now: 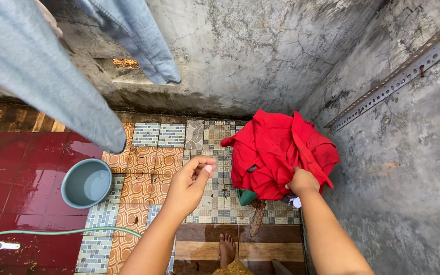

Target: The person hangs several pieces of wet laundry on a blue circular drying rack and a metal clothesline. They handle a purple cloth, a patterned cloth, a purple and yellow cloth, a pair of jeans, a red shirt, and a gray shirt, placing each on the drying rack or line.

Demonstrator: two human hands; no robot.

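A bunched red garment (278, 150) hangs in front of me over the tiled floor, near the concrete corner. My right hand (302, 182) grips its lower edge from below. My left hand (192, 183) is raised to the left of the garment, fingers curled with thumb against fingertips; nothing is plainly visible in it. Under the red cloth, a bit of green (246, 196) and white fabric (295, 202) peeks out.
A grey-blue bucket (86, 183) holding water stands on wet red tiles. A green hose (52, 232) runs along the floor. Denim clothes (42, 71) hang overhead at the upper left. Concrete walls close in ahead and right, with a perforated metal rail (398, 76). My bare foot (226, 249) shows below.
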